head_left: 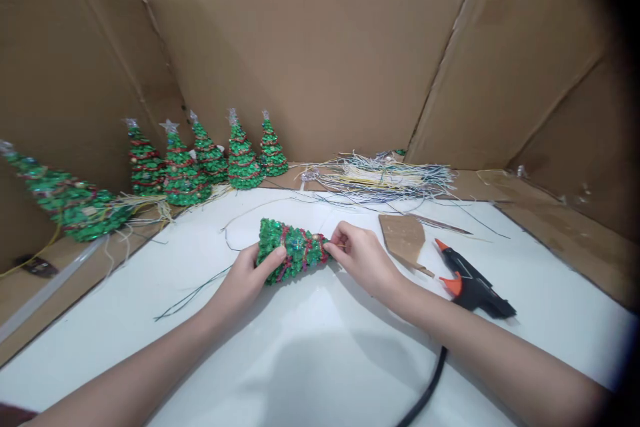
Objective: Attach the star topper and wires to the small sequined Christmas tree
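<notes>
A small green tree (300,255) with red garland lies on its side above the white table, its tip pointing right. My left hand (257,267) is wrapped round its wide base, thumb on the near side. The fingers of my right hand (350,250) are pinched together at the narrow tip, where a thin strand of garland or wire shows. No star is visible on this tree. Thin dark green wires (193,293) stretch out to the left behind my left forearm.
Several finished-looking trees (245,157) with stars stand at the back left; one (75,200) leans at far left. A wire bundle (390,177) lies at the back. Right of my hands are a cardboard piece (403,240) and a black-orange glue gun (477,287) with its cord.
</notes>
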Tool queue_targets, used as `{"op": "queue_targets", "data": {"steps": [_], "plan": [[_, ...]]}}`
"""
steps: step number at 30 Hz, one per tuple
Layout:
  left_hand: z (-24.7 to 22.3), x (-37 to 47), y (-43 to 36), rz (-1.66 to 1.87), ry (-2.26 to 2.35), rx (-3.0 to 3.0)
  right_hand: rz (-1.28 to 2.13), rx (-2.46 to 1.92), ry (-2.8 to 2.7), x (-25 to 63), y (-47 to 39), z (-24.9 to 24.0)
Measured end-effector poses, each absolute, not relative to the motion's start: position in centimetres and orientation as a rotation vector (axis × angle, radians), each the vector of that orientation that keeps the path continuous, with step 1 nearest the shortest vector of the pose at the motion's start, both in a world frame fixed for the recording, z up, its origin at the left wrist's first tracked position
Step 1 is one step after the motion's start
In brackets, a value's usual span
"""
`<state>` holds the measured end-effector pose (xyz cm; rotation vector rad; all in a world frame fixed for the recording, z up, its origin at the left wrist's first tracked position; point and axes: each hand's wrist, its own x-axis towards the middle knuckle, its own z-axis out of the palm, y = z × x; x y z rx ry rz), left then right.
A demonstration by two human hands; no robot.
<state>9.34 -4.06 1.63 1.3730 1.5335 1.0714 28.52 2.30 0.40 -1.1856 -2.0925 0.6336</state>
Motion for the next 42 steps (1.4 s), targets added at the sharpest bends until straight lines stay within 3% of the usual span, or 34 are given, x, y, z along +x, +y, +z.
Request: {"op": "queue_targets", "data": {"steps": [8,19,42], "plan": [[1.3,9.3,-4.2,1.112,1.468,1.360,0.729,-1.116,-2.118,28.2,2.0,0.3],[1.9,9.7,-4.6,1.123,1.551,1.378,0.426,-1.247,-2.223,28.8,2.6,0.2],[1.7,9.6,-4.6,1.120,1.507,1.415,0.601,-1.107,-2.252,28.7,2.6,0.0]]}}
